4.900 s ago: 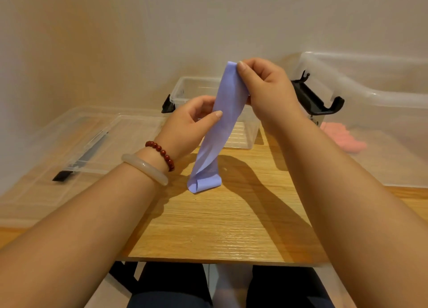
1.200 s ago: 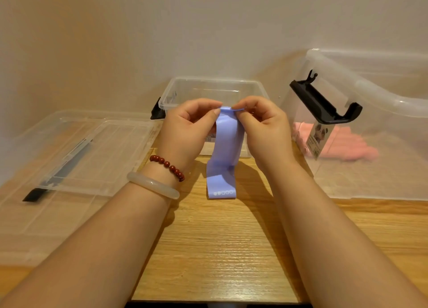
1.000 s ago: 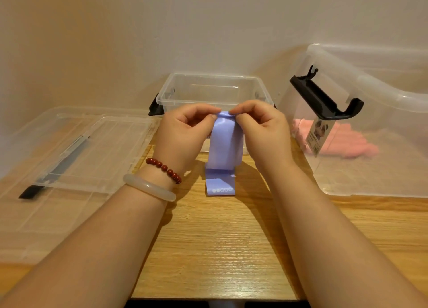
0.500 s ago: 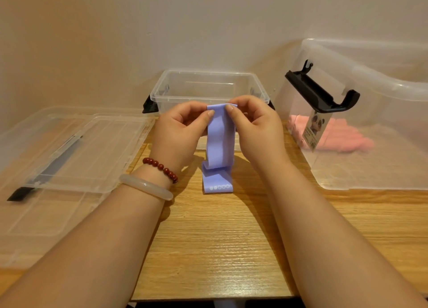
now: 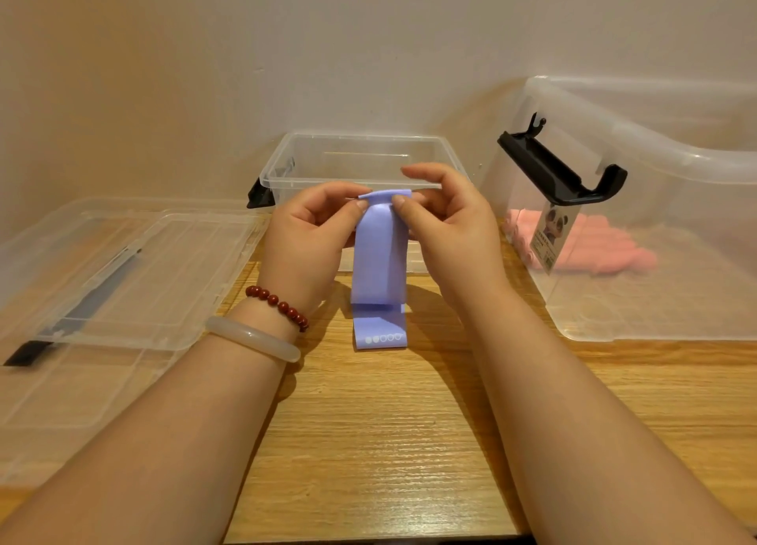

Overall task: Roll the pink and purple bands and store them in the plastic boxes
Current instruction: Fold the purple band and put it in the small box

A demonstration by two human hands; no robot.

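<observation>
Purple band (image 5: 379, 258) pinched at its top edge by both hands, left hand (image 5: 313, 241), right hand (image 5: 448, 233), lower end on the table (image 5: 368, 442), centre frame, pink bands (image 5: 606, 249) in right box (image 5: 655, 225).

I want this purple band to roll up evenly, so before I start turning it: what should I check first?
1. The left hand and the right hand both pinch the purple band at its top edge: ok.
2. Band hangs straight, no twist: ok.
3. Its lower end rests on the table: ok.
4. The small box behind is open: ok.
5. First turn tight: cannot tell.
6. Pink bands lie in the large box: ok.
</observation>
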